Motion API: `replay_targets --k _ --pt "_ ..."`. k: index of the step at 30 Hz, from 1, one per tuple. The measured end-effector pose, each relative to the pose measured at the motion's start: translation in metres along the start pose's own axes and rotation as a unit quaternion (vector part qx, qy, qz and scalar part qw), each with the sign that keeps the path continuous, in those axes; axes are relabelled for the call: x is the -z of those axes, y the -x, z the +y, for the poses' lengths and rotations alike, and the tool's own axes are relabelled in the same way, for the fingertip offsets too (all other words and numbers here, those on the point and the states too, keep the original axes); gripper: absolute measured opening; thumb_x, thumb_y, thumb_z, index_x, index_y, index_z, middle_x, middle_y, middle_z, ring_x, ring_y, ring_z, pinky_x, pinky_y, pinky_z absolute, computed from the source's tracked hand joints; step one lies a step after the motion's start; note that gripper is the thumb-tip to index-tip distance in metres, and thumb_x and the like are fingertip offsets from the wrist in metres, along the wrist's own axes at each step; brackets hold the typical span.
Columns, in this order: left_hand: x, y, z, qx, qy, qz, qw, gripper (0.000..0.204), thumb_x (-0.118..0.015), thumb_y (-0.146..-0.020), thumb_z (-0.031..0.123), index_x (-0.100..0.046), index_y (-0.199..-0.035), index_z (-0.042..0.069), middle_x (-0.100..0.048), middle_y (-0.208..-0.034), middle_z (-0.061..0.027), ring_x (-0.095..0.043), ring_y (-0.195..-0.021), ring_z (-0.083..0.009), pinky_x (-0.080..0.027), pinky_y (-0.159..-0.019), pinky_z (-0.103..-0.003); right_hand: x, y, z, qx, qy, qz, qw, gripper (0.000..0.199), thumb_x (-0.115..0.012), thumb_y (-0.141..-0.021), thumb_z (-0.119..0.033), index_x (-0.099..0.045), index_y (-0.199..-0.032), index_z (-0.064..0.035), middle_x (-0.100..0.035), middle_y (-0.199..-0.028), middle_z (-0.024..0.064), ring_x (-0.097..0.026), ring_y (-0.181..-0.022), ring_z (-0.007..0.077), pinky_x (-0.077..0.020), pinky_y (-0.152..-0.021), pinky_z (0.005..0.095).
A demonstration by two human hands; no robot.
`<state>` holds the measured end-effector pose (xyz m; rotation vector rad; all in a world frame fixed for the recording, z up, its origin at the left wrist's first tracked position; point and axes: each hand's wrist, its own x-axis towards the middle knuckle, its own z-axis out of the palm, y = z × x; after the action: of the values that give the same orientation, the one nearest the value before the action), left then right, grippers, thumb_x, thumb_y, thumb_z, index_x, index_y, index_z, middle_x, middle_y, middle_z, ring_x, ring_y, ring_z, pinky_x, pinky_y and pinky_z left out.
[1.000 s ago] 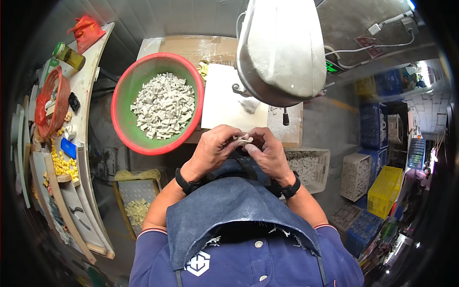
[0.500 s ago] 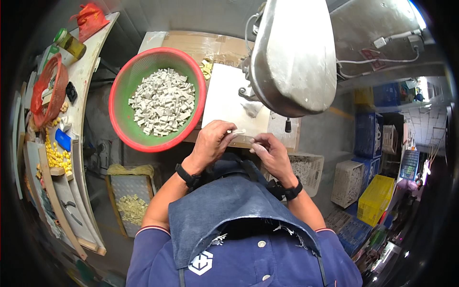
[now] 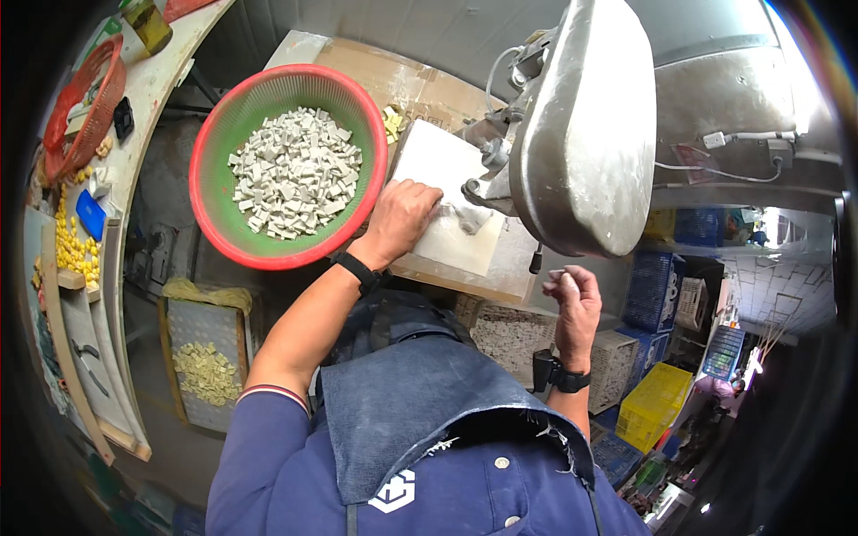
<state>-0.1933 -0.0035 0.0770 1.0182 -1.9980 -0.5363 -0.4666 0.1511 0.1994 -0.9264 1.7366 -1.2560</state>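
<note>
My left hand (image 3: 404,217) curls at the white board (image 3: 438,150), my right hand (image 3: 576,304) in air; can't tell if they're gripping. Left of them, white pieces (image 3: 295,174), maybe done, sit in a basket (image 3: 197,170).

The table (image 3: 514,263) holds a white sheet (image 3: 450,243), with cardboard (image 3: 407,71) and yellow bits (image 3: 391,123) toward its 11 o'clock; the bench (image 3: 147,107) at 10 o'clock bears a basket (image 3: 109,94) and jar (image 3: 147,27).
</note>
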Motion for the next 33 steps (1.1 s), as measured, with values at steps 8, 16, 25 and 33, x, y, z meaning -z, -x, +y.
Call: replay_targets --k 8,16,25,33 --pt "-0.011 -0.001 -0.008 -0.005 -0.022 -0.013 1.0 0.017 -0.073 -0.08 0.011 -0.068 -0.095 0.008 -0.067 -0.082 -0.0067 -0.062 -0.081 -0.0263 -0.045 -0.075 -0.039 -0.013 -0.048 -0.047 0.123 -0.072 -0.006 0.99 0.029 -0.056 -0.103 -0.018 -0.051 -0.126 -0.0004 -0.063 -0.116 0.009 -0.062 -0.104 0.0164 -0.05 -0.092 0.032" --pt "-0.02 -0.009 -0.007 -0.013 -0.016 0.04 0.999 0.005 -0.06 -0.081 0.01 -0.065 -0.082 0.011 -0.062 -0.073 -0.0048 -0.062 -0.077 -0.0239 -0.045 -0.072 -0.039 -0.022 -0.073 -0.075 0.168 -0.084 -0.049 0.981 0.038 -0.062 -0.099 -0.02 -0.05 -0.13 0.0 -0.06 -0.127 0.0081 -0.06 -0.114 0.0178 -0.0463 -0.1 0.0309" --pt "-0.025 -0.008 -0.011 -0.004 -0.011 0.015 1.0 0.011 -0.065 -0.081 0.01 -0.068 -0.091 0.009 -0.065 -0.079 -0.005 -0.062 -0.08 -0.0236 -0.045 -0.074 -0.037 0.013 -0.108 -0.051 0.28 0.057 -0.055 0.957 0.059 -0.072 -0.091 -0.023 -0.049 -0.139 0.0015 -0.059 -0.134 0.0147 -0.062 -0.119 0.0271 -0.0503 -0.102 0.0396" --pt "-0.028 -0.007 -0.012 -0.004 -0.02 0.022 1.0 0.01 -0.062 -0.082 0.01 -0.068 -0.089 0.01 -0.064 -0.077 -0.0037 -0.061 -0.081 -0.0223 -0.044 -0.076 -0.036 0.022 -0.112 -0.046 0.215 0.016 0.001 0.976 0.041 -0.066 -0.093 -0.025 -0.061 -0.127 -0.0042 -0.063 -0.128 0.0138 -0.061 -0.117 0.0333 -0.0472 -0.1 0.0459"
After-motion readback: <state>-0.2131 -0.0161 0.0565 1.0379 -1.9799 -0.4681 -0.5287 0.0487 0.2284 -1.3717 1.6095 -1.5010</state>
